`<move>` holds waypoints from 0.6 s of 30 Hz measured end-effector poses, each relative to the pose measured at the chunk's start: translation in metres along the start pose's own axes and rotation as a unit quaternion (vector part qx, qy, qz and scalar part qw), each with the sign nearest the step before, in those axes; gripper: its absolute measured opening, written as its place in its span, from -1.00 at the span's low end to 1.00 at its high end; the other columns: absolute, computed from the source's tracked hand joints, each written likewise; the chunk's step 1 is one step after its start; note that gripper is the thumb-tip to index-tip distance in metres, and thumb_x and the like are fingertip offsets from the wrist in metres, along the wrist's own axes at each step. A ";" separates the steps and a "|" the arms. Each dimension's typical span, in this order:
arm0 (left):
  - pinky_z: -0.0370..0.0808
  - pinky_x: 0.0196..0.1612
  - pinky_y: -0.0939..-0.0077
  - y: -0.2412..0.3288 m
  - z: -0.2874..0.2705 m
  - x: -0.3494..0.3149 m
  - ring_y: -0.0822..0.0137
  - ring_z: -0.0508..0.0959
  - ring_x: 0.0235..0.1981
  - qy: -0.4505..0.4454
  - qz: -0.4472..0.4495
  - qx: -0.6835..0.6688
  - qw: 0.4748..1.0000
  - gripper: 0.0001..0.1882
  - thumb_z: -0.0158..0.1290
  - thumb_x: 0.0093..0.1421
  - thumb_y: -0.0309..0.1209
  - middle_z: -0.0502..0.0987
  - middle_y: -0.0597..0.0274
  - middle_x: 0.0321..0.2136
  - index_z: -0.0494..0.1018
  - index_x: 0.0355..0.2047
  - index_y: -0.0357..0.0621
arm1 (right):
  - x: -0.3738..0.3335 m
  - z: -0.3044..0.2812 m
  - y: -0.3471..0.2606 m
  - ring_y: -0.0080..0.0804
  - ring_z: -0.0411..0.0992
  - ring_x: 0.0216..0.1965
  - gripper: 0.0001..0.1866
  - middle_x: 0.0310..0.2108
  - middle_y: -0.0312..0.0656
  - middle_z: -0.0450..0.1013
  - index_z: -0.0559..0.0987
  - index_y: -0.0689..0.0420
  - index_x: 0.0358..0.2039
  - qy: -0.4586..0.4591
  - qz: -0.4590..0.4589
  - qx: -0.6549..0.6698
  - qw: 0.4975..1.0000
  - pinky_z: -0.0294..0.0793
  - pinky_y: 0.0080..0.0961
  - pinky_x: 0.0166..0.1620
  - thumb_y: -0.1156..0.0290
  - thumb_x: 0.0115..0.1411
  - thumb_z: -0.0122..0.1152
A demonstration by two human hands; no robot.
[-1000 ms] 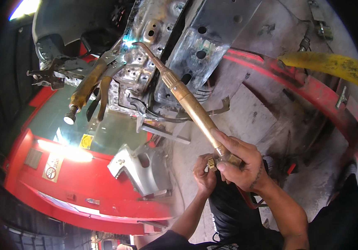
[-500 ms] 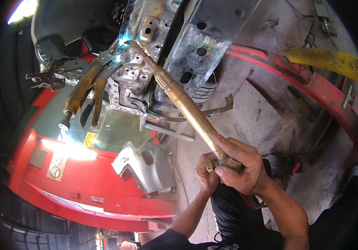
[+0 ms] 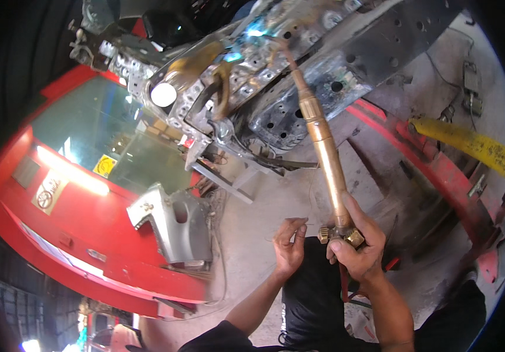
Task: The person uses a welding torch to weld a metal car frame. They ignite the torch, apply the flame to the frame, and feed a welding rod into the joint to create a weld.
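Observation:
My right hand (image 3: 361, 249) is wrapped round the rear of a brass gas torch (image 3: 326, 155), just by its valve knobs. Its copper nozzle reaches up to a rusty, perforated car-body panel (image 3: 249, 88), where a bright blue-white glow shows at the tip. Left of the torch, my left hand (image 3: 289, 249) is raised with curled fingers, thumb close to the forefinger; a faint thin wire (image 3: 309, 224) seems to be pinched there. Locking pliers (image 3: 220, 91) with worn brownish handles are clamped on the panel, blurred and partly lost against it.
A red vehicle body (image 3: 88, 240) with a windscreen stands left, a bent silver panel (image 3: 185, 229) near it. A dark perforated beam (image 3: 346, 82) runs beyond the torch. Right are a red frame rail (image 3: 417, 141) and a yellow arm (image 3: 461, 141). My knee is below my hands.
The view has turned and shifted. My left hand has come away from the torch's rear to the left. The torch stands more upright, and its tip is farther right along the panel, past the pliers.

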State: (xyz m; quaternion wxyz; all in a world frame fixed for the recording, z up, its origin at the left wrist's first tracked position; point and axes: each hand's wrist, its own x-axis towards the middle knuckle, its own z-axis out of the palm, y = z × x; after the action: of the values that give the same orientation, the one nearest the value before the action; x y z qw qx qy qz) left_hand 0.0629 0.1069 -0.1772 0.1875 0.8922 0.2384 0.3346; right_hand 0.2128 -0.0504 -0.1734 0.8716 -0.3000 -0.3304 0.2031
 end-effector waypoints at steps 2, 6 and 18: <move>0.53 -0.09 0.27 0.003 -0.004 -0.002 0.02 0.63 -0.20 0.010 0.011 0.009 1.000 -0.84 0.12 0.35 -0.55 0.63 -0.03 -0.22 0.62 -0.10 -0.27 | -0.009 0.006 -0.004 -0.43 0.54 -0.37 -0.18 -0.22 -0.02 0.54 0.35 0.39 0.36 0.013 0.003 0.006 1.000 0.58 -0.48 -0.28 0.64 0.00 0.28; 0.52 -0.08 0.25 0.009 -0.008 -0.005 0.00 0.61 -0.18 0.015 0.007 -0.005 1.000 -0.84 0.12 0.35 -0.53 0.62 -0.01 -0.21 0.62 -0.10 -0.26 | -0.026 0.012 0.000 -0.48 0.52 -0.48 -0.17 -0.22 0.00 0.53 0.26 0.36 0.42 0.028 -0.054 -0.018 0.998 0.60 -0.54 -0.46 0.66 0.07 0.20; 0.52 -0.03 0.23 0.009 -0.009 -0.013 0.00 0.60 -0.13 0.031 -0.012 -0.063 0.997 -0.84 0.14 0.35 -0.48 0.63 -0.01 -0.20 0.64 -0.12 -0.25 | -0.045 0.018 -0.010 -0.43 0.51 -0.50 -0.17 -0.21 -0.01 0.48 0.20 0.28 0.47 0.056 -0.019 -0.052 0.997 0.58 -0.53 -0.53 0.61 0.15 0.14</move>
State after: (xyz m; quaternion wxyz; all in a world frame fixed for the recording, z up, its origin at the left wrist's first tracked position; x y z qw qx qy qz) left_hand 0.0509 0.0941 -0.1735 0.2398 0.8649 0.2331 0.3743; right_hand 0.1708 -0.0758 -0.1763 0.8757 -0.3496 -0.2964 0.1519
